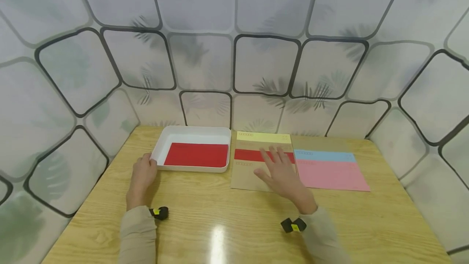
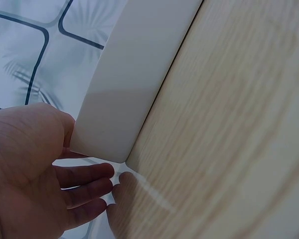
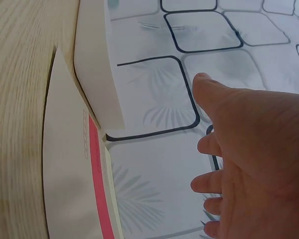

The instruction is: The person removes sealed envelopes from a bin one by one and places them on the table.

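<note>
A white tray (image 1: pixel 191 170) stands on the table at the left, with a red envelope (image 1: pixel 196 155) lying flat in it. My left hand (image 1: pixel 143 176) grips the tray's near left corner between thumb and forefinger. In the left wrist view the other fingers of this hand (image 2: pixel 27 169) hang loosely below the corner. To the right of the tray is a fan of overlapping envelopes: yellow (image 1: pixel 263 137), red (image 1: pixel 249 155) and brown (image 1: pixel 249 177). My right hand (image 1: pixel 283 174) hovers over them, palm down, fingers spread, holding nothing; the right wrist view shows the hand (image 3: pixel 266 149) above their surface.
Farther right lie a blue envelope (image 1: pixel 324 156) and a pink envelope (image 1: pixel 331 174), overlapping a brown one (image 1: pixel 318 144) behind. The wooden table (image 1: pixel 190 223) meets a patterned curtain (image 1: pixel 205 64) at its back edge and sides. Both wrists carry small black devices.
</note>
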The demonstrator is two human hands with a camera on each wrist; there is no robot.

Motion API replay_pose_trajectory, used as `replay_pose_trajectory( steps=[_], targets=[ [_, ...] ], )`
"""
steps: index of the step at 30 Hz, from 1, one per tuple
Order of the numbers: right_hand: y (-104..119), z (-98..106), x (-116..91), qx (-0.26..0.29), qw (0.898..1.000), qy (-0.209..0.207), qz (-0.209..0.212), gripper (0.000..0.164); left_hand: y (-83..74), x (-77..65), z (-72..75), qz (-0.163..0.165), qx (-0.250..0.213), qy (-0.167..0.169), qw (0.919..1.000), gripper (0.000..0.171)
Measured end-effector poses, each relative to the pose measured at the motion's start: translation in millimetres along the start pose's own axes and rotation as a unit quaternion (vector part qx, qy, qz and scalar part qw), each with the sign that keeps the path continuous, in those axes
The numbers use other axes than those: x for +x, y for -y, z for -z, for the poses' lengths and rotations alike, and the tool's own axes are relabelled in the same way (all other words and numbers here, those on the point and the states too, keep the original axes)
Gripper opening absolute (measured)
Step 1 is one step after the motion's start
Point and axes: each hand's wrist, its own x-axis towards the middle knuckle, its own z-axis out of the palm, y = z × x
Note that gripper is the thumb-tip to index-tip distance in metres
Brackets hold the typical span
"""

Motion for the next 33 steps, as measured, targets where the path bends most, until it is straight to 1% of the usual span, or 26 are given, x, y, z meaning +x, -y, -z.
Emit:
replay_pose_trajectory(
  steps=[5,9,16,23,29,33],
  targets=[
    [11,1,3,0.004,1.0,0.019,0.006,0.075,0.1,0.8,0.9,0.004,-0.001,-0.001,1.0,0.052],
    [20,0,5,0.005,1.0,0.029,0.01,0.076,-0.8,0.3,0.8,0.005,-0.003,0.004,1.0,0.052],
    [35,-4,12,0.01,0.999,0.026,0.028,0.076,-1.0,-0.3,-0.1,0.007,-0.003,0.009,0.9999,0.053],
    [50,-8,27,0.01,0.999,0.026,0.043,0.075,0.6,0.4,-0.1,0.009,-0.003,0.007,0.9999,0.052],
    [59,-18,41,0.01,0.998,0.008,0.066,0.071,0.1,2.1,1.9,0.009,-0.016,0.003,0.9998,0.055],
    [63,-26,47,0.004,0.998,0.011,0.067,0.07,-1.7,0.7,2.0,0.009,-0.026,0.008,0.9996,0.054]
  ],
)
